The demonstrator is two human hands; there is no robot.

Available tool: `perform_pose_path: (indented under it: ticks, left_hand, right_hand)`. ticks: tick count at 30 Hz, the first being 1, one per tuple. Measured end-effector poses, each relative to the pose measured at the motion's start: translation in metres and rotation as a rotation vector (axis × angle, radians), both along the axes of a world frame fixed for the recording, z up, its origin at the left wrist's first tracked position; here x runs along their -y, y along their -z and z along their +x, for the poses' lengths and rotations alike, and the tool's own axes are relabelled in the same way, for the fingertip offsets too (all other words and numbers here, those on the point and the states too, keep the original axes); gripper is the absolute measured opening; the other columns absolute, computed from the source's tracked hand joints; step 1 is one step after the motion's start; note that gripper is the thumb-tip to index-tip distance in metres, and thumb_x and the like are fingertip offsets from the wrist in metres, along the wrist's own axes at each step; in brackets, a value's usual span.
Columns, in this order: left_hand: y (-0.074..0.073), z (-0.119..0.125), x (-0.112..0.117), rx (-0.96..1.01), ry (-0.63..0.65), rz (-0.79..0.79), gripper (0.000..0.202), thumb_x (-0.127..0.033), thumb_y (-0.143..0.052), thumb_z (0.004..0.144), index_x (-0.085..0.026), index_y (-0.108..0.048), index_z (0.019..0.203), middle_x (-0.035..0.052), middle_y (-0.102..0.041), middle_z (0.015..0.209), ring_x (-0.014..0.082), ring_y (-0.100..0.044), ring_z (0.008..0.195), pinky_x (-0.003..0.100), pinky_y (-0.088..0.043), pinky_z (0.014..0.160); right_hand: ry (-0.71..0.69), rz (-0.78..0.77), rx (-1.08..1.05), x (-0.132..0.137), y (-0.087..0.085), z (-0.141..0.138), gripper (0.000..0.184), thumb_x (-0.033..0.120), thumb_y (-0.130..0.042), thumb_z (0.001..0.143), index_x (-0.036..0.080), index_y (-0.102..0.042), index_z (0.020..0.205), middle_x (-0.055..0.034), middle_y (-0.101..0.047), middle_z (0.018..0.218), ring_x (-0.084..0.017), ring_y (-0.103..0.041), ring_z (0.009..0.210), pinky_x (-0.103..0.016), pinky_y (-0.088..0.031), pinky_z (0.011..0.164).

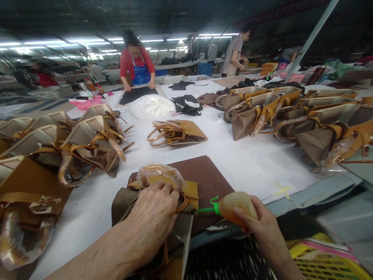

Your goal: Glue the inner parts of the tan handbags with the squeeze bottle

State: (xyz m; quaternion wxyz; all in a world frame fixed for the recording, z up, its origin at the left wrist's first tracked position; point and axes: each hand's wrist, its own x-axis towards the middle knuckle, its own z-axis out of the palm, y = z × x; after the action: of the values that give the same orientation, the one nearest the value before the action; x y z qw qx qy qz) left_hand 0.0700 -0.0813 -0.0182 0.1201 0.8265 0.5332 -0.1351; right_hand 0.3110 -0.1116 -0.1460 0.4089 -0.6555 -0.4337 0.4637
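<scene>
My right hand (253, 217) is wrapped round a squeeze bottle (233, 207) of amber liquid, probably glue, with a green nozzle (209, 210) pointing left. The nozzle tip is at the right edge of a brown and tan handbag (124, 204) lying at the table's front edge. My left hand (156, 208) presses down on this bag, its fingers curled over the strap area below a plastic-wrapped handle (160, 173). Under the bag lies a dark brown board (210, 176). My left fingertips are partly hidden.
Rows of similar bags stand at left (91, 139) and right (255, 109); one bag (180, 132) lies mid-table. Behind it sit a white plastic bundle (151, 106) and black pieces (188, 105). A co-worker in a blue apron (140, 72) stands across. A yellow basket (322, 257) is low right.
</scene>
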Motion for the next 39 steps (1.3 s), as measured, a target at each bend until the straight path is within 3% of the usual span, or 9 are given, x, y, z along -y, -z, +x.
perform_pose_path:
  ticks: [11,18,27,33,39]
  left_hand:
    - [0.002,0.0,0.0,-0.007,0.005,0.023,0.025,-0.014,-0.042,0.079,-0.012,-0.059,0.098,0.0115,-0.06,0.104,0.0285,-0.053,0.096,0.045,-0.044,0.086]
    - [-0.003,0.001,0.002,-0.011,0.015,0.013,0.025,-0.013,-0.043,0.08,-0.012,-0.059,0.099,0.0113,-0.06,0.105,0.0282,-0.053,0.096,0.045,-0.044,0.086]
    - [0.007,-0.006,0.004,0.048,0.049,0.094,0.023,-0.013,-0.045,0.076,-0.012,-0.059,0.095,0.0117,-0.06,0.1,0.0291,-0.055,0.091,0.046,-0.047,0.079]
    - [0.004,-0.002,0.003,0.044,0.025,0.076,0.023,-0.013,-0.043,0.078,-0.012,-0.058,0.095,0.0123,-0.06,0.103,0.029,-0.054,0.095,0.046,-0.046,0.082]
    - [0.006,-0.003,0.005,0.056,0.04,0.079,0.022,-0.013,-0.043,0.078,-0.012,-0.058,0.094,0.0111,-0.06,0.099,0.0287,-0.055,0.092,0.046,-0.047,0.079]
  right_hand:
    - [-0.038,-0.03,-0.082,-0.002,0.001,-0.004,0.037,0.048,-0.064,0.07,0.019,-0.052,0.089,0.0064,-0.048,0.049,-0.013,-0.045,0.04,-0.022,-0.035,0.037]
    - [-0.062,-0.065,-0.118,0.005,0.0,-0.003,0.046,0.052,-0.065,0.068,0.017,-0.05,0.093,0.0067,-0.046,0.044,-0.011,-0.041,0.035,-0.02,-0.031,0.034]
    - [-0.129,-0.077,-0.194,0.018,-0.003,0.001,0.045,0.052,-0.064,0.072,0.016,-0.051,0.095,0.007,-0.044,0.041,-0.009,-0.037,0.035,-0.019,-0.027,0.035]
    - [-0.055,-0.078,-0.19,0.02,-0.005,-0.003,0.049,0.052,-0.066,0.07,0.017,-0.05,0.1,0.0053,-0.05,0.051,-0.01,-0.042,0.038,-0.019,-0.033,0.035]
    - [-0.057,-0.099,-0.166,0.023,-0.008,-0.008,0.052,0.053,-0.065,0.068,0.016,-0.05,0.101,0.0058,-0.048,0.047,-0.011,-0.042,0.037,-0.019,-0.032,0.035]
